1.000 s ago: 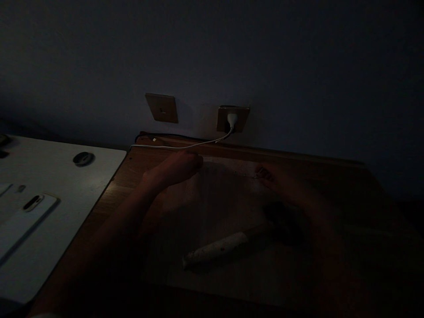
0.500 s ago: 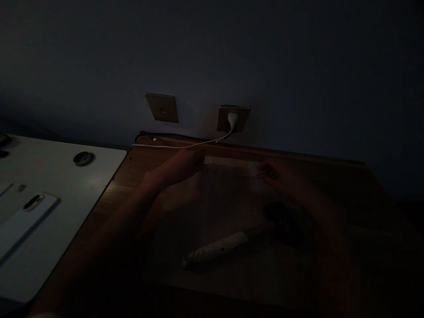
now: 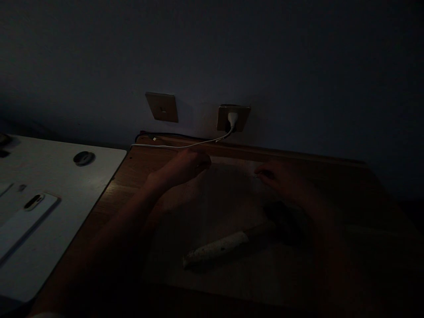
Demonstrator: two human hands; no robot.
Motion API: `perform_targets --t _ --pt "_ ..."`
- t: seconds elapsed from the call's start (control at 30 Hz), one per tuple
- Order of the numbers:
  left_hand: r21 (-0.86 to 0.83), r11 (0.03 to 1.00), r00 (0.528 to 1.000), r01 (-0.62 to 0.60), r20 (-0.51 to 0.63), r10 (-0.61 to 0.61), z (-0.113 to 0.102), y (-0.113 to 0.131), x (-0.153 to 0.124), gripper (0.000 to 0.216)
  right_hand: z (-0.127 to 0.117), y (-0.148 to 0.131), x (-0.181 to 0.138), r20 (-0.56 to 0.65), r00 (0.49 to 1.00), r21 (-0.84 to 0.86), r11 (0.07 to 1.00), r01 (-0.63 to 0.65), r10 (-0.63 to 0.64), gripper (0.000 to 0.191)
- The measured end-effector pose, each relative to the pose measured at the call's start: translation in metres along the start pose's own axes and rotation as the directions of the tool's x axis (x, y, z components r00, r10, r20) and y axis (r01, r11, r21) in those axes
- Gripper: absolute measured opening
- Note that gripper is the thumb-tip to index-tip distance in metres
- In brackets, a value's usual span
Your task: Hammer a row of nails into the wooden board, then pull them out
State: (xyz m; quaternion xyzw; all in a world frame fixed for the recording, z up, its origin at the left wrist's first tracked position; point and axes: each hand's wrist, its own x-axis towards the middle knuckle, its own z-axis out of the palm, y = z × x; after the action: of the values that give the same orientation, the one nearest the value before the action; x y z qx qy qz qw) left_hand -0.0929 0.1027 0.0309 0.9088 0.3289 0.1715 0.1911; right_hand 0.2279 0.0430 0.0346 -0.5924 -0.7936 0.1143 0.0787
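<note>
The scene is very dark. My left hand (image 3: 190, 163) is over the far left edge of a pale sheet or board (image 3: 212, 194), fingers bent and closed; whatever they may grip is hidden. Across from it, above the far right part of the sheet, my right hand (image 3: 276, 173) is closed in a pinch. A tiny pale glint shows at its fingertips, too small to name. Nearer to me lies a hammer (image 3: 217, 248) with a pale wrapped handle. Its dark head (image 3: 285, 223) points right, beside my right forearm, and neither hand touches it.
Beneath the sheet is a wooden tabletop (image 3: 124, 183). A white cable (image 3: 185, 146) runs along its back edge to a plug (image 3: 232, 118) in the wall socket. At left, a white table (image 3: 62, 176) holds a phone (image 3: 29, 225) and a dark round object (image 3: 83, 158).
My left hand has shifted slightly to the right and its fingers have turned a little. My right hand has moved only slightly. The hammer lies where it was.
</note>
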Motion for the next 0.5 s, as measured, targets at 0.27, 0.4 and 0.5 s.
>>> perform_targets --t 0.27,0.4,0.5 --pt "0.003 0.999 0.998 0.053 0.03 -0.053 0.004 0.0049 0.0015 0.02 -0.0041 -0.0086 0.0028 0.079 0.995 0.025 0.998 -0.056 0.054 0.017" --pt "0.032 0.998 0.998 0.047 0.043 -0.048 0.0038 0.0049 0.0018 0.02 -0.0001 -0.007 0.0054 0.08 0.995 0.017 0.998 -0.064 0.062 0.014" --pt "0.047 0.998 0.997 0.041 0.067 -0.044 0.0042 0.0041 0.0019 0.02 0.0036 -0.0046 0.007 0.069 0.995 -0.013 0.998 -0.067 0.068 0.014"
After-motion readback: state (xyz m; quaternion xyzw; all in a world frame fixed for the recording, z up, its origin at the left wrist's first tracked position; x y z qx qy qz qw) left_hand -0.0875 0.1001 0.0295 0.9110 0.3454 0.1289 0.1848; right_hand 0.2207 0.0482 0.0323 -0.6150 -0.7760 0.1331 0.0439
